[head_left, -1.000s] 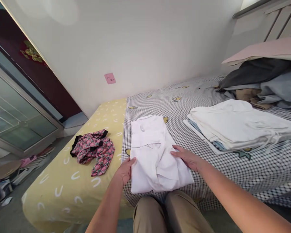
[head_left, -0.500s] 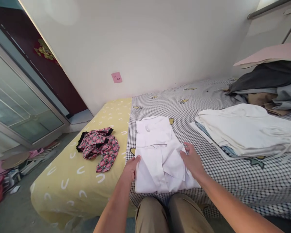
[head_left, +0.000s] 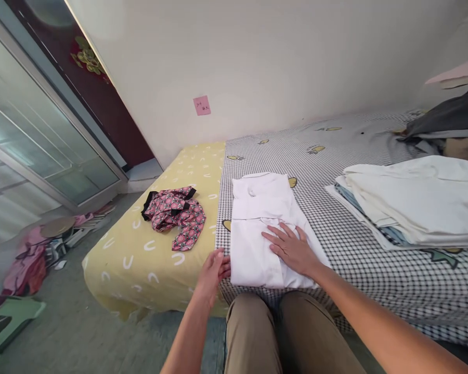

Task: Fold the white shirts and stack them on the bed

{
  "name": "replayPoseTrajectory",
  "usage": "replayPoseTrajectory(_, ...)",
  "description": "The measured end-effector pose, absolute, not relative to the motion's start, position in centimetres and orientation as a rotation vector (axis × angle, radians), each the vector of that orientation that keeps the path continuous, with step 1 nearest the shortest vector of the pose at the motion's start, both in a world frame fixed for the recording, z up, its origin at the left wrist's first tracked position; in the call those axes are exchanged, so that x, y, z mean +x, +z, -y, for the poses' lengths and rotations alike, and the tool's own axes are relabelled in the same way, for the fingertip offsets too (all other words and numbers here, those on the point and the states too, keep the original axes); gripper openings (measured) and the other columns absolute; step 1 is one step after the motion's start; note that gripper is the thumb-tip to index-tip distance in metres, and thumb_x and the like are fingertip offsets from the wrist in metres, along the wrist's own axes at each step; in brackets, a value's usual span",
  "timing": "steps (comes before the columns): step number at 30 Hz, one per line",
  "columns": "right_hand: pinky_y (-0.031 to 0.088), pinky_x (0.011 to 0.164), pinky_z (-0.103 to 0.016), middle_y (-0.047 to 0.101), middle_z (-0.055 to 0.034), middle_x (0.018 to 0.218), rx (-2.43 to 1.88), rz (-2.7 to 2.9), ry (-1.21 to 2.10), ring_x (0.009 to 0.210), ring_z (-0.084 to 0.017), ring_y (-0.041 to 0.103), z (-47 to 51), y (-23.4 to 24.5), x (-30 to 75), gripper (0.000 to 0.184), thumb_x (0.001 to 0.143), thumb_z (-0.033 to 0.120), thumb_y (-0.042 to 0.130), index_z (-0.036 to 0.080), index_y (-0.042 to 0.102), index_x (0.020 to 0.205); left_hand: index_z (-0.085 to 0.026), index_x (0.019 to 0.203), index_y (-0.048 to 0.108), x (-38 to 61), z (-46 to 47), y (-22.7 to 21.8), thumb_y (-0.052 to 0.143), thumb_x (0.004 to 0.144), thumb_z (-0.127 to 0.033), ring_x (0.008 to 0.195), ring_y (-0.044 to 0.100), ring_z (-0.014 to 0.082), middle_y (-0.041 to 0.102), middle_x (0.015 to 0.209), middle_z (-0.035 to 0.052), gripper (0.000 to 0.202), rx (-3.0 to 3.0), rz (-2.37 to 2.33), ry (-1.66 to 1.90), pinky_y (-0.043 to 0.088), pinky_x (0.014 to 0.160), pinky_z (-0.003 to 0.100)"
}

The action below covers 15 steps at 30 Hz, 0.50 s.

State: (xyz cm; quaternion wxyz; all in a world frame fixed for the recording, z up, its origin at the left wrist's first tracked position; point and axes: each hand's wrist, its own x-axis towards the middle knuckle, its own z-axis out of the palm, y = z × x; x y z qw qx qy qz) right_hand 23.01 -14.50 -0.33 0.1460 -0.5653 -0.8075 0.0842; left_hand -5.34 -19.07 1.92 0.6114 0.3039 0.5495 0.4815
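A folded white shirt [head_left: 263,218] lies on the checked bed sheet [head_left: 335,156] in front of my knees. My right hand [head_left: 288,249] rests flat on the shirt's near half, fingers spread, open. My left hand [head_left: 214,270] is at the shirt's left edge, fingers loosely extended and touching the fabric, holding nothing. A crumpled pink patterned garment [head_left: 175,213] with black trim lies to the left on the yellow sheet [head_left: 140,259].
A stack of folded pale clothes [head_left: 413,200] sits at the right. Dark and grey unfolded clothes [head_left: 448,119] are piled at the far right. A pink note [head_left: 202,105] is stuck on the wall. Clutter [head_left: 35,254] and a green stool [head_left: 8,322] lie on the floor at left.
My right hand has moved from the shirt's right edge onto its middle, lying flat. My left hand has slipped slightly off the left edge. The camera has swung to the left.
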Motion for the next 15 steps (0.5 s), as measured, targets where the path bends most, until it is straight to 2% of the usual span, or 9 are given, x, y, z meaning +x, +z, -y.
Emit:
replayPoseTrajectory(3,0.018,0.12,-0.069,0.041,0.0053,0.164,-1.632,2.309,0.235,0.155,-0.033,0.025,14.4,-0.5,23.1,0.051,0.105,0.053,0.027,0.047,0.047,0.151,-0.019,0.108,0.066,-7.0,22.8,0.1,0.086,0.064,-0.062,0.095,0.073,0.0213,0.079,0.107,0.0114,0.065,0.711,-1.309,1.102,0.054,0.085,0.031)
replayPoseTrajectory(6,0.017,0.121,-0.068,0.041,0.0054,0.164,-1.643,2.306,0.232,0.155,-0.033,0.026,14.3,-0.6,23.1,0.051,0.104,0.054,0.028,0.046,0.047,0.151,-0.019,0.105,0.071,-7.4,25.3,-1.9,0.087,0.064,-0.061,0.104,0.07,0.0219,0.078,0.113,0.0111,0.06,0.763,-1.353,1.052,0.051,0.088,0.03)
replayPoseTrajectory(8,0.016,0.121,-0.068,0.041,0.0053,0.164,-1.656,2.306,0.233,0.155,-0.033,0.026,14.3,-0.6,23.0,0.051,0.104,0.054,0.029,0.046,0.047,0.151,-0.02,0.103,0.073,-7.0,26.0,-2.9,0.086,0.066,-0.058,0.098,0.068,0.0192,0.078,0.109,0.009,0.055,0.817,-1.363,1.059,0.05,0.086,0.029)
replayPoseTrajectory(12,0.015,0.121,-0.067,0.041,0.0057,0.164,-1.69,2.307,0.241,0.155,-0.033,0.026,14.3,-0.6,23.0,0.052,0.103,0.054,0.029,0.046,0.047,0.151,-0.02,0.104,0.069,-5.4,25.8,-3.1,0.088,0.065,-0.056,0.076,0.063,0.0134,0.069,0.084,0.0006,0.056,0.878,-1.33,1.141,0.049,0.075,0.026)
replayPoseTrajectory(15,0.015,0.121,-0.066,0.041,0.0059,0.164,-1.693,2.306,0.231,0.155,-0.033,0.026,14.2,-0.8,23.0,0.052,0.103,0.055,0.029,0.046,0.047,0.151,-0.022,0.108,0.063,-4.4,25.3,-2.4,0.087,0.066,-0.054,0.067,0.06,0.0115,0.063,0.079,-0.003,0.058,0.898,-1.314,1.178,0.048,0.068,0.025)
